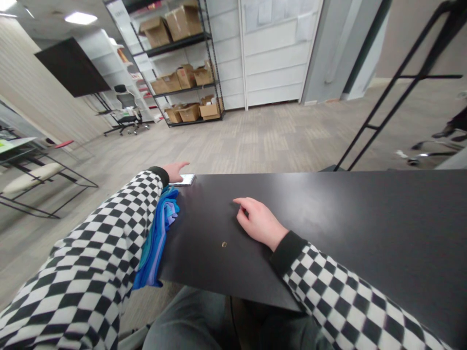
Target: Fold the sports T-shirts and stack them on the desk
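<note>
Black table [346,209] fronts the wearer. Blue cloth bundle [157,245] lies along its left edge, likely parked aside. Right hand [257,221]: index out, thumb apart, gripping nothing visible. Left hand [173,171]: fingers spread over pale flat device [188,180], far-left corner; contact unclear. Small ring-like bit [224,245] near right hand. No readable brands or writing.

Viewed from my remote post, I class the premises as an office doubling as storage. In support I note a wheeled office chair [126,103], a large black screen [73,68] on a stand, and ceiling lights [80,18] set overhead. Against the white wall I record a black metal rack [186,89] loaded with cardboard boxes [185,22]. The floor [273,133] is grey-beige, patterned in strips. I observe no domestic furnishings.
</note>
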{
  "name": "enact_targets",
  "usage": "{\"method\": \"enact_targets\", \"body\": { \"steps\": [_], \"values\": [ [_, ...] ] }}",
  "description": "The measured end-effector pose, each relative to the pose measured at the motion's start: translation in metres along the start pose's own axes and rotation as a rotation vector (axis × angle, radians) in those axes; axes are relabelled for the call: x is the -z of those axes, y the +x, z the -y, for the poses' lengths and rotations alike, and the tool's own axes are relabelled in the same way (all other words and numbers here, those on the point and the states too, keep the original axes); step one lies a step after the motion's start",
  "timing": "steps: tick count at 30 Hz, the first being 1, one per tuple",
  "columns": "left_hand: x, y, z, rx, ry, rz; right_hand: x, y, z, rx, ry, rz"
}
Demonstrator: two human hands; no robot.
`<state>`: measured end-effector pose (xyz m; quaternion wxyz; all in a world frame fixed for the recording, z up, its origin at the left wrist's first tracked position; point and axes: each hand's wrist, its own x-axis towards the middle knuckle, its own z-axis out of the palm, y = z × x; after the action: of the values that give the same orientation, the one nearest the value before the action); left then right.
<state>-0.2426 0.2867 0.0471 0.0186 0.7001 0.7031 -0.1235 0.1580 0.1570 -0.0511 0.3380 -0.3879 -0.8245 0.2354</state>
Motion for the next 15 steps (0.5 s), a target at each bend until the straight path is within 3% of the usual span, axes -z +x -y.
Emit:
{"method": "enact_targets", "body": {
  "steps": [3,6,9,11,13,15],
  "values": [
    [0.016,-0.051,0.023,0.103,-0.103,-0.188,-0.002,0.001,-0.003,0.012,0.012,-0.020],
    [0.011,-0.134,0.041,0.359,-0.141,-0.278,-0.004,0.001,-0.005,0.028,0.022,-0.036],
    [-0.027,-0.217,0.038,0.500,-0.111,-0.094,-0.004,0.002,-0.005,0.042,0.025,-0.043],
    [-0.060,-0.253,0.026,0.537,-0.043,-0.041,-0.005,0.003,-0.006,0.044,0.025,-0.051],
    [-0.085,-0.268,0.014,0.583,0.015,-0.079,-0.005,0.003,-0.008,0.039,0.021,-0.062],
    [-0.092,-0.270,0.012,0.588,0.009,-0.107,-0.005,0.001,-0.010,0.025,0.024,-0.075]
  ]
}}
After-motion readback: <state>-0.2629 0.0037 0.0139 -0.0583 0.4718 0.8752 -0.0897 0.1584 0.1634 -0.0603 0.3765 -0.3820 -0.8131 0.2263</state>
